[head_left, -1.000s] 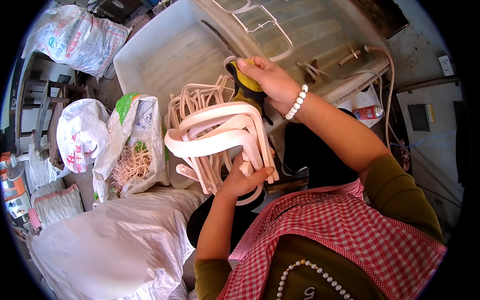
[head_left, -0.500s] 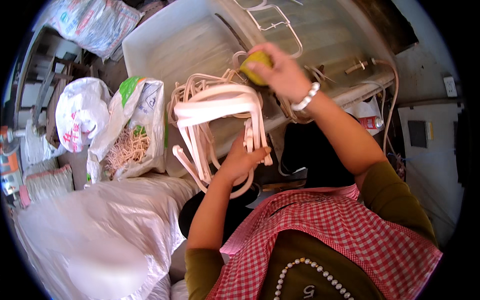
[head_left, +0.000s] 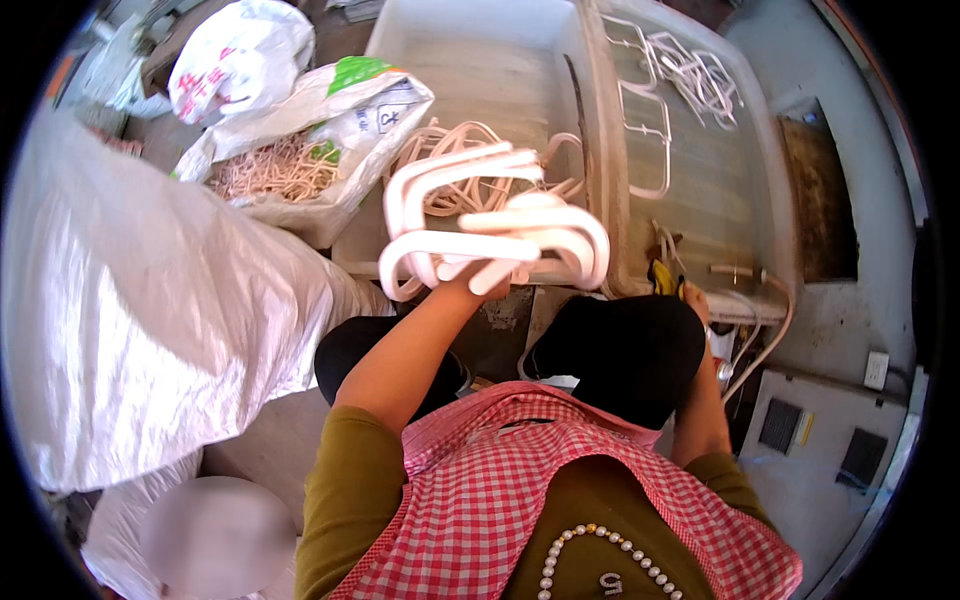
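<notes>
My left hand [head_left: 482, 288] is closed around a bundle of pale pink, bent plastic frames [head_left: 462, 247], held up over my lap. The frames hide most of its fingers. At the near rim of the right-hand tub, my right hand [head_left: 695, 302] reaches down beside my knee, which partly covers it. Its fingers are against a small yellow pad [head_left: 661, 278] with a dark patch, and they look closed on it. Behind the bundle, more pink looped plastic pieces [head_left: 470, 140] lie in a heap at the near end of the left-hand tub.
Two pale tubs [head_left: 604, 100] stand side by side ahead; white wire-like frames [head_left: 695, 78] lie in the right one. A hose [head_left: 778, 330] hangs over its near corner. To the left are an open sack [head_left: 365, 150] of pink scraps, a tied white bag [head_left: 235, 60] and a large silvery sack [head_left: 170, 330].
My right hand has gone from above the pink heap down to the right tub's near rim, with the yellow pad. The bundle in my left hand has tilted, and the view has shifted.
</notes>
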